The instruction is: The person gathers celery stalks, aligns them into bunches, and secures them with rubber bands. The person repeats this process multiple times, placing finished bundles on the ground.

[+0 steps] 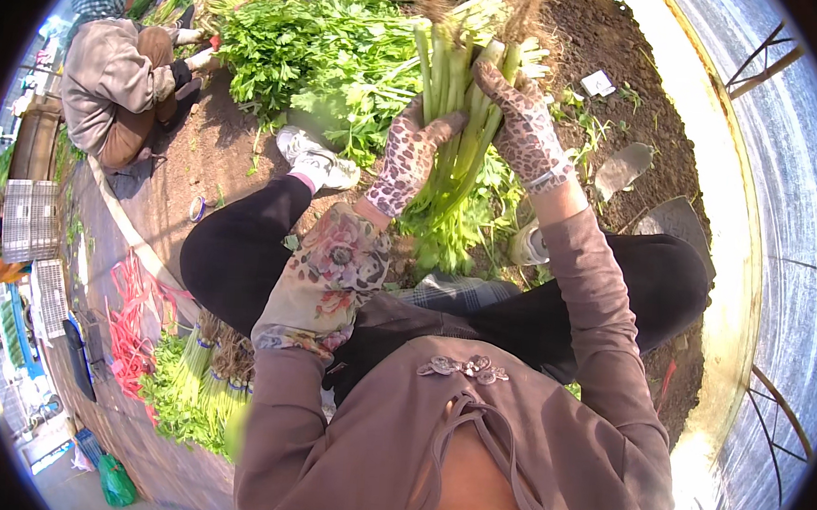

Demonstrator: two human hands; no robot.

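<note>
My left hand, in a leopard-print glove, is closed around the left side of a bunch of celery. From the right, my right hand, gloved the same way, grips more stalks of that bunch, its thumb near their thick ends. The brown roots point away from me and the leaves hang down between my legs. Just beyond my hands lies a large pile of leafy celery on the soil. My palms are hidden by fingers and stalks.
At the upper left a co-worker crouches by the pile. Tied celery bundles and red plastic strips lie at my left. A tape roll is beside my left knee. At right are a flat blade-like piece and plastic sheeting.
</note>
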